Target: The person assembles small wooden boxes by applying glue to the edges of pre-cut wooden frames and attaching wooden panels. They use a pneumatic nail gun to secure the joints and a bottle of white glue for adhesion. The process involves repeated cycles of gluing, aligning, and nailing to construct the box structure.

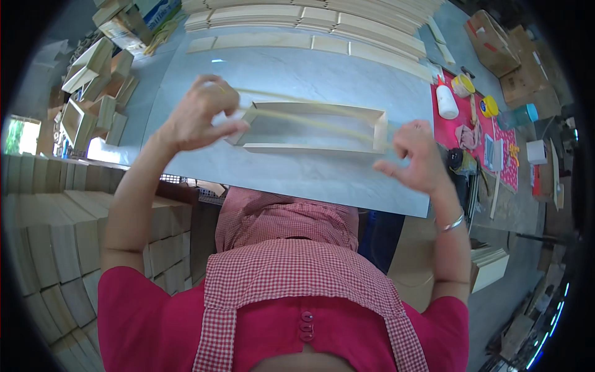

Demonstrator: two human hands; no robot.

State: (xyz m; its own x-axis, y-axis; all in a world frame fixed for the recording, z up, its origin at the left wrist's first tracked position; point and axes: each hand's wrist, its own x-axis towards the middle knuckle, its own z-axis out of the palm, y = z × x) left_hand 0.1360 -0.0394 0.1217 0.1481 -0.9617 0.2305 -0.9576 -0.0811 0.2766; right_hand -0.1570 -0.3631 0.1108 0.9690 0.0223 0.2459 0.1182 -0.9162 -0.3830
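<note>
The left hand [207, 106] has its fingers curled in toward the palm, hooked into a pale yellow band [279, 116], while the thumb stands apart and points inward toward the other hand. The right hand [420, 155] mirrors it: blurred fingers bent around the other end, thumb stretched out to the left; exactly how its fingertips meet the band cannot be told. Between the hands the band is drawn out in two slanting strands, both smeared by motion.

Both wrists are raised, with the hands well apart and the left set a little farther forward than the right. The forearms rise from bent elbows at either side of the body, and a silver bangle [454, 223] circles the right wrist.

Below the strands, a long rectangular wooden frame [316, 148] lies flat on the pale marbled tabletop [297, 180], its left end just beside the left thumb. Grooved wooden strips [310, 17] are stacked along the far edge. To the right, a white squeeze bottle [446, 105] with a red tip stands on a pink cloth [442, 131]. Open wooden boxes [79, 121] are piled at the left, above rows of stacked wooden pieces [56, 248].
</note>
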